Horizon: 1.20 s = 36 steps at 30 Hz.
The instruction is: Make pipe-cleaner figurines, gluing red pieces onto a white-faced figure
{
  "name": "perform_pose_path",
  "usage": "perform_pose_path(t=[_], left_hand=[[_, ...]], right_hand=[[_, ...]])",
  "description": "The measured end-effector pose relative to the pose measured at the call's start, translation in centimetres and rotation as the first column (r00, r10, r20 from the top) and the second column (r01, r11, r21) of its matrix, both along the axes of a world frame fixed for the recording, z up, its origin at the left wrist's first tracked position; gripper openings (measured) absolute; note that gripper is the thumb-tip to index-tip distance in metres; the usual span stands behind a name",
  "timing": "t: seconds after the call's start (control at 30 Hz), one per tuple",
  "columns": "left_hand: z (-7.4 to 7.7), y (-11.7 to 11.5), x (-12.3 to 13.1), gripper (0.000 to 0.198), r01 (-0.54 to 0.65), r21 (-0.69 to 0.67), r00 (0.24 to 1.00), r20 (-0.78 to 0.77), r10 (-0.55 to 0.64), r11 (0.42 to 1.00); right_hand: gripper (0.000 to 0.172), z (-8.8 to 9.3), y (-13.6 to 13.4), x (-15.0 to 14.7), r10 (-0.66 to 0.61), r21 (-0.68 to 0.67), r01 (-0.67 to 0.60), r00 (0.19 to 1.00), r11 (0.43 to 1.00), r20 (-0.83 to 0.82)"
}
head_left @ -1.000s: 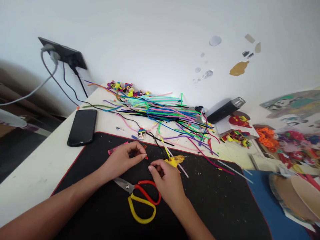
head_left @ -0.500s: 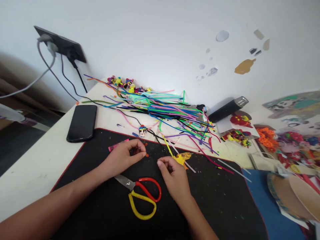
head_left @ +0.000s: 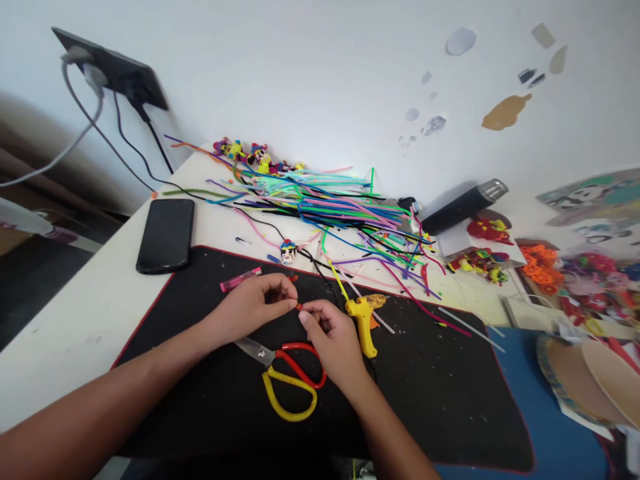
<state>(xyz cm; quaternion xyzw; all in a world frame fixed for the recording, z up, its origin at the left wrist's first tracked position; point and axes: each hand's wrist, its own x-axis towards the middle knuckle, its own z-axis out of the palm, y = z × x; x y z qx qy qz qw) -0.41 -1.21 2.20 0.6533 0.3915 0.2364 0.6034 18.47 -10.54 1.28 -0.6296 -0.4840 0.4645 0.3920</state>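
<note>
Between the fingertips of both my hands is a small red-orange piece [head_left: 299, 307], too small to tell its kind. My left hand [head_left: 257, 300] pinches it from the left. From the right, my right hand [head_left: 334, 333] closes thumb and finger on it. Scissors with one red and one yellow handle [head_left: 290, 383] lie on the black mat [head_left: 425, 400] beneath my hands, the blade tips hidden under my left wrist. A yellow glue gun [head_left: 361, 320] rests just right of my right hand. Behind my left hand lies a pink glue-stick-like tube [head_left: 240, 279].
Many coloured pipe cleaners [head_left: 340, 207] are heaped along the wall. A small painted face figure [head_left: 288, 252] stands at the mat's back edge. A black phone [head_left: 166, 235] lies left, a dark flask [head_left: 465, 205] right. Clear glue sticks [head_left: 470, 328] cross the mat's right side.
My right hand has moved left to meet my left hand, and both fingertips now come together at the small red-orange piece. More of the glue gun shows. The camera view has shifted slightly.
</note>
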Motion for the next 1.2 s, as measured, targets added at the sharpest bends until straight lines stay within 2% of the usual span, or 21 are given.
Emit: perform_pose_path(t=[0.2, 0.4, 0.57, 0.77, 1.2], left_hand=[[-0.1, 0.3, -0.1, 0.024, 0.044, -0.079, 0.999, 0.031, -0.042, 0.996], [-0.1, 0.4, -0.2, 0.033, 0.067, -0.255, 0.986, 0.162, -0.026, 0.965], [0.1, 0.4, -0.1, 0.028, 0.071, -0.217, 0.993, 0.111, -0.048, 0.973], [0.3, 0.5, -0.2, 0.029, 0.048, -0.182, 0.996, 0.082, -0.034, 0.982], [0.0, 0.6, -0.3, 0.031, 0.084, -0.183, 0.995, 0.072, -0.072, 0.979]], right_hand=[[0.024, 0.3, 0.2, -0.4, 0.011, -0.001, -0.011, 0.997, 1.000, -0.080], [0.029, 1.0, 0.5, -0.4, -0.036, -0.033, 0.030, 0.980, 0.999, -0.197], [0.033, 1.0, 0.7, -0.6, -0.068, -0.039, 0.059, 0.961, 0.997, -0.266], [0.038, 0.7, 0.5, -0.9, -0.054, -0.041, 0.046, 0.976, 0.998, -0.209], [0.034, 0.3, 0.2, -0.9, -0.016, -0.027, 0.012, 0.987, 1.000, -0.163]])
